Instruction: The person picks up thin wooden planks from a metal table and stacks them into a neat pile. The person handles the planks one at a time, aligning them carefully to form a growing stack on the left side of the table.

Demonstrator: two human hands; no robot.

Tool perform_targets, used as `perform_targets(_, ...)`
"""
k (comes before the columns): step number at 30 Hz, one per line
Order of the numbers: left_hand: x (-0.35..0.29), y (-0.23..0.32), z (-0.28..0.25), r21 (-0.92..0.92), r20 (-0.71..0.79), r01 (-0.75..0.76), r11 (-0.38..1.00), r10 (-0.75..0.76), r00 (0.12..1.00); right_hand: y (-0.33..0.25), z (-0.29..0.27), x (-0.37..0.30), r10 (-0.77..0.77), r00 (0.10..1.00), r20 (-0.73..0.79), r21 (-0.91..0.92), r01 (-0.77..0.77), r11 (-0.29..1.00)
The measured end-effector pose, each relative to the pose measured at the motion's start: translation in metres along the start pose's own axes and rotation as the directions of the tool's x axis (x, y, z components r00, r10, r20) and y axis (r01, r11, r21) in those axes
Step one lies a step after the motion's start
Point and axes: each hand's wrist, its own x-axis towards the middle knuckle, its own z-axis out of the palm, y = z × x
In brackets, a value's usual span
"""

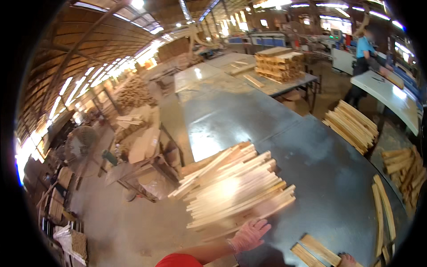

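A loose pile of pale wooden slats [233, 187] lies on the near left part of a long grey metal table [320, 169]. My left hand [250, 234], in a pink glove, rests flat with fingers spread against the near edge of that pile. Only a small part of my right hand [347, 259] shows at the bottom edge, touching the end of two darker flat boards [316, 250]. Whether it grips them cannot be told.
A neat stack of slats [351, 125] sits at the table's right edge, with more boards [383, 216] and scraps [404, 169] on the right. A taller wood stack [279, 63] stands far back. A person in a blue top [364, 55] works at a white table [391, 95]. A fan [81, 144] stands left.
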Motion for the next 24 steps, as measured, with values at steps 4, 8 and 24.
perform_targets(4,0.016,0.040,-0.029,-0.299,0.159,-0.293,0.908,0.350,0.923,-0.051,0.039,-0.016,-0.316,0.869,-0.381,0.033,0.354,0.934)
perform_targets(8,-0.008,0.026,-0.019,-0.649,0.449,-0.156,0.745,0.541,0.712,-0.130,0.038,-0.014,-0.433,0.804,-0.407,0.069,0.500,0.863)
perform_targets(24,-0.148,-0.112,0.109,0.081,-0.210,-0.024,0.996,0.040,0.977,-0.034,0.076,-0.123,0.609,0.740,-0.284,0.367,-0.503,0.782)
